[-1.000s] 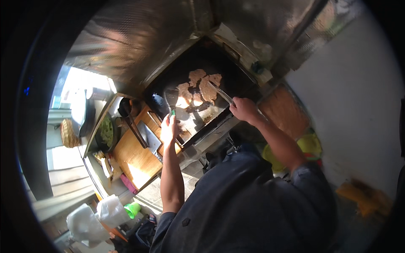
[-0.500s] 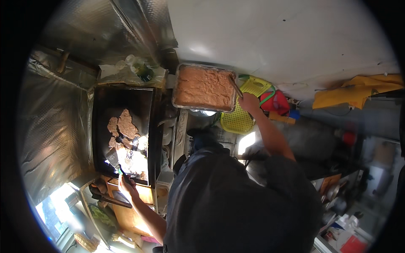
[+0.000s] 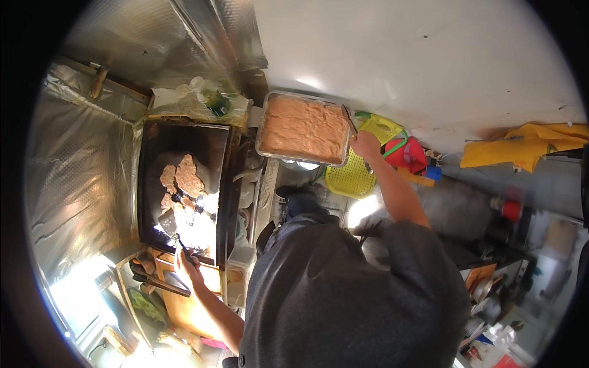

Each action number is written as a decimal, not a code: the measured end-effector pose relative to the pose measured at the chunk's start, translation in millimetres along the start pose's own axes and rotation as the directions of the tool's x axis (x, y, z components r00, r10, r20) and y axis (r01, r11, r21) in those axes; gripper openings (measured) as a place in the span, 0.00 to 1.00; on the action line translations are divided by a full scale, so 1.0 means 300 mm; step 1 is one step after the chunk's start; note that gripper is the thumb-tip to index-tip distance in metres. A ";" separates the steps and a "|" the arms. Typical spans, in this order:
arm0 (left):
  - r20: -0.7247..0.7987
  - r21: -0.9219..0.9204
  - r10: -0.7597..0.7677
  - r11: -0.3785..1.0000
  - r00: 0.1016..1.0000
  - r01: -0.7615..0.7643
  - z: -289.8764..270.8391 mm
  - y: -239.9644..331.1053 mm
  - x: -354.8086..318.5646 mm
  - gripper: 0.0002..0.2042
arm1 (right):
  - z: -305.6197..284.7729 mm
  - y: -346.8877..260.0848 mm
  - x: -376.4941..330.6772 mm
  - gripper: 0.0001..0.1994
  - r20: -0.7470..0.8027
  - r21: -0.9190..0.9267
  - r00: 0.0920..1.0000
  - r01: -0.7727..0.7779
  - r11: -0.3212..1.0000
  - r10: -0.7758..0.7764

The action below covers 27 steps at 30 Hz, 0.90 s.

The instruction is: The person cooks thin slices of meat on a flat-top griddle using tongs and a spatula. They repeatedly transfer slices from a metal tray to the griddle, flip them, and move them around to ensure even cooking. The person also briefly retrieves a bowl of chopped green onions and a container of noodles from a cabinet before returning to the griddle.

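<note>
My left hand (image 3: 188, 268) is closed around the dark handle of a spatula (image 3: 167, 222), whose flat metal blade rests low over a black griddle (image 3: 205, 140). Browned, irregular pieces of meat (image 3: 189, 176) lie on the griddle just beyond the blade. Bright sunlight washes out the griddle's near half. On the other side, my right hand (image 3: 366, 146) grips a slim dark utensil (image 3: 350, 120), its kind unclear. That utensil's tip is at the right rim of a clear rectangular tub (image 3: 264, 147) filled with pinkish ground meat (image 3: 304, 127).
A yellow perforated chair (image 3: 346, 179) with green edging stands under my right forearm. Bottles (image 3: 215, 101) sit on the ledge behind the griddle. Foil sheeting (image 3: 80, 178) lines the left wall. A wooden cabinet (image 3: 184, 316) and shelf are at the near left.
The spatula blade has slid a little farther forward across the griddle toward the meat pieces. My right hand stays beside the tub, its utensil shifted slightly rightward. The whole view has turned slightly.
</note>
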<state>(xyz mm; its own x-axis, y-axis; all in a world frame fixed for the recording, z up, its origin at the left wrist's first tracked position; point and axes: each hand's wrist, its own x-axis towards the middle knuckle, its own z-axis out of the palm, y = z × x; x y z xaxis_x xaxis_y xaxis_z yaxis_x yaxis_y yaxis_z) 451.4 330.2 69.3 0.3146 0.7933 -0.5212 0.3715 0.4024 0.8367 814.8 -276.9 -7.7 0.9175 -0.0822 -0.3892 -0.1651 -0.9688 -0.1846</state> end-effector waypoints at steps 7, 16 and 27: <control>0.020 0.019 -0.005 1.000 1.000 0.004 0.028 -0.003 -0.023 0.09 | 0.005 -0.044 -0.063 0.17 0.067 -0.096 0.986 0.160 0.982 -0.154; 0.071 0.016 0.027 0.999 0.997 -0.028 0.052 0.028 -0.050 0.09 | 0.038 0.016 -0.065 0.18 -0.037 -0.016 0.995 0.087 0.996 -0.088; 0.080 0.064 0.026 0.997 0.996 -0.032 0.071 0.020 -0.033 0.08 | 0.061 -0.020 0.003 0.17 -0.045 -0.093 0.995 0.084 0.992 -0.089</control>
<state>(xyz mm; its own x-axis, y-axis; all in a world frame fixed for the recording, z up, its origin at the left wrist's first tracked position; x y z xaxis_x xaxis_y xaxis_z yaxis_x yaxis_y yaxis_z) 469.2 315.1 76.0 0.3932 0.7645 -0.5108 0.4168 0.3470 0.8402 810.0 -266.9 -23.6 0.9439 -0.0067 -0.3301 -0.0532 -0.9898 -0.1321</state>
